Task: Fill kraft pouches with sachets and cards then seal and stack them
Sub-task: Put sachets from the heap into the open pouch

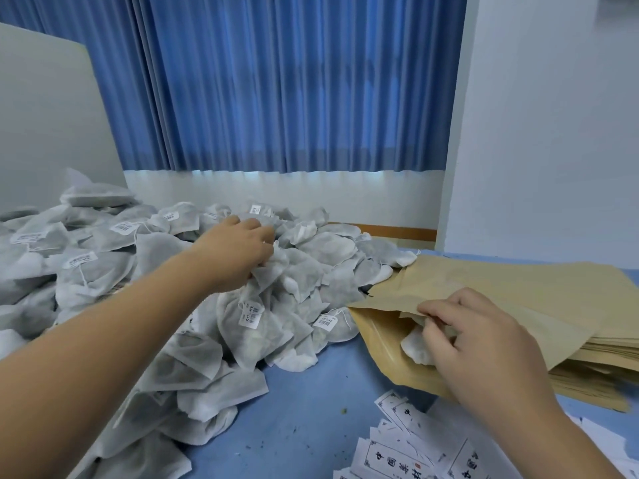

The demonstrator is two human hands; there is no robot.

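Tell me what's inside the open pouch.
A white sachet shows in the pouch mouth, pinched by the right hand. Anything deeper is hidden by the paper and hand.

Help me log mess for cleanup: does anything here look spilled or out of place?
Small dark and greenish specks lie on the blue table between the sachets and the cards, perhaps leaked filling. The cards lie fanned and askew rather than stacked.
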